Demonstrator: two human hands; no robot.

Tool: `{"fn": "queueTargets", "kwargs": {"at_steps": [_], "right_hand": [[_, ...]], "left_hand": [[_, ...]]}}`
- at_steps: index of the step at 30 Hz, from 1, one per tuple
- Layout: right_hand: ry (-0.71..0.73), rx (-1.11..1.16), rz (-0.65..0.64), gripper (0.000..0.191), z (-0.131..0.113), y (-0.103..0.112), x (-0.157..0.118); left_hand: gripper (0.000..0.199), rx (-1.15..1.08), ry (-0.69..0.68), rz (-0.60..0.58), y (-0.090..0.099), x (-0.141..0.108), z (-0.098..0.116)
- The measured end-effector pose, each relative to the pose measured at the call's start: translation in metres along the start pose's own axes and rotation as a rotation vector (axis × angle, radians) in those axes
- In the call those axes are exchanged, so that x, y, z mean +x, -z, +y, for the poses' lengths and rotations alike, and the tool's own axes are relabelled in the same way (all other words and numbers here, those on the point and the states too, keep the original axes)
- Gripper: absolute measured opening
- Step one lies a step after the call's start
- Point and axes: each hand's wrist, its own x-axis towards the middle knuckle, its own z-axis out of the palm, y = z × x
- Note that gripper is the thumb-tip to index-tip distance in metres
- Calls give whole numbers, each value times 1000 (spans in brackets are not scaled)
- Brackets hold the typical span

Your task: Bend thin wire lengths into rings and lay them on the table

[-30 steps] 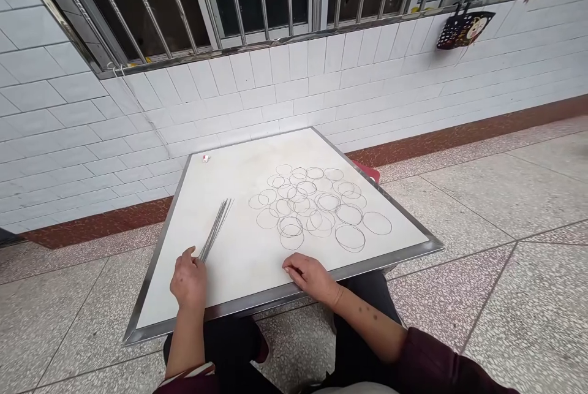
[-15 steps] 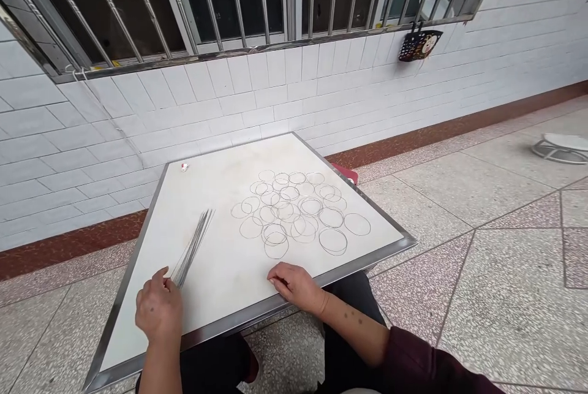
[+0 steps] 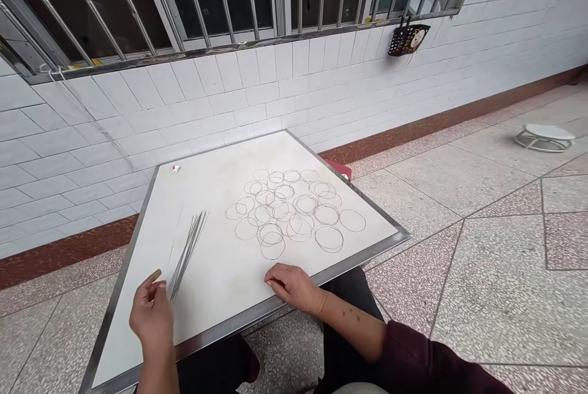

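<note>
A bundle of thin straight wires [image 3: 187, 254] lies on the left part of the white table [image 3: 220, 173]. Just left of its near end is my left hand [image 3: 152, 308], thumb and forefinger close together; a single faint wire [image 3: 175, 236] rises from near the fingertips. Whether the fingers pinch that wire is too small to tell. My right hand [image 3: 290, 284] rests at the table's near edge with curled fingers, and anything inside it is hidden. Many thin wire rings [image 3: 328, 239] lie overlapping across the middle and right of the table.
A small white and red object [image 3: 176, 168] sits at the table's far left corner. Behind stand a tiled wall [image 3: 257, 94] and a barred window. A black basket [image 3: 408, 40] hangs there. A round white stool [image 3: 544, 136] stands on the floor at right.
My left hand has moved slightly left and down, away from the bundle. One wire now lies apart from the others, to their left. My right hand keeps its place. The view has turned slightly right.
</note>
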Motion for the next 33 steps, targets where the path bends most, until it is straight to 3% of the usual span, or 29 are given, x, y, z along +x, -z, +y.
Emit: {"fn": "queueTargets", "kwargs": {"at_steps": [4,7,9,12,14,19,25,33], "right_hand": [[-71,119,10,17,-3,1,3],[-161,243,19,29,-13,1,8],[-217,361,19,33,-26,3,12],[-349,809,39,37,-48,9,18],[-408,911,79,32,-58,15,19],[-454,955,208,32,-62,27,15],[-470,1075,357,30,-67,30,13],[-420,1085,272,28,-78,20,7]], "left_hand": [[54,-221,35,-160,-3,-15,18],[63,-515,161,-404,-3,-40,43],[64,-527,169,-554,-2,-59,61],[59,-494,137,-778,-1,-78,81],[56,-465,131,-849,2,-83,87],[54,-488,162,-803,7,-75,82],[47,-821,435,-524,-5,-87,77],[31,-1008,453,-618,-25,-141,114]]}}
